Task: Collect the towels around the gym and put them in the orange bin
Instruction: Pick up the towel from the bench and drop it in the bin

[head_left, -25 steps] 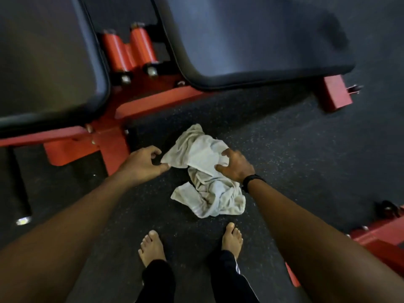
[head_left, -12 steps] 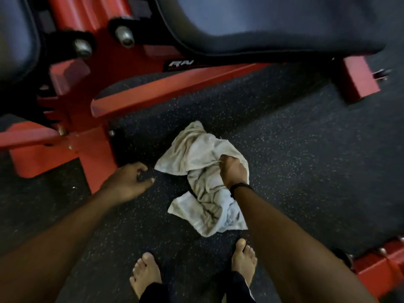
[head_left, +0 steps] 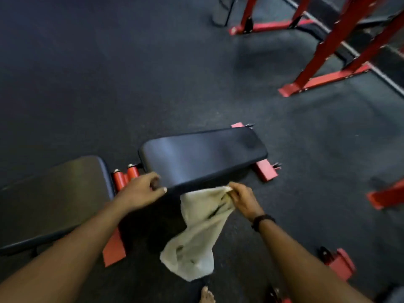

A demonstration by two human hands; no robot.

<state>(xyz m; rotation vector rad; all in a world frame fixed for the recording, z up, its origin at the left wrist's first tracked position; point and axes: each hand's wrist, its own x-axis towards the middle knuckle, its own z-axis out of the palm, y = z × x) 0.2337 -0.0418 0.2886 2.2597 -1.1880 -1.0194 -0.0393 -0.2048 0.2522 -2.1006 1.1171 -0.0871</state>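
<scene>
A pale, off-white towel (head_left: 197, 232) hangs off the floor in front of me. My right hand (head_left: 241, 199) pinches its top edge and the cloth dangles down toward my feet. My left hand (head_left: 141, 191) is at the near edge of the black bench pad (head_left: 203, 155), fingers loosely curled and holding nothing, thumb touching the pad's rim. No orange bin is in view.
A second black pad (head_left: 54, 200) of the red-framed bench (head_left: 265, 171) lies at the left. Red rack uprights (head_left: 323, 53) stand at the upper right, with more red frame parts (head_left: 384, 196) at the right edge. Dark rubber floor (head_left: 109, 73) stretches beyond the bench.
My right hand has lifted the towel from the floor and it now hangs. I have risen, so the bench looks smaller. My left hand moved up from the floor to the pad's edge.
</scene>
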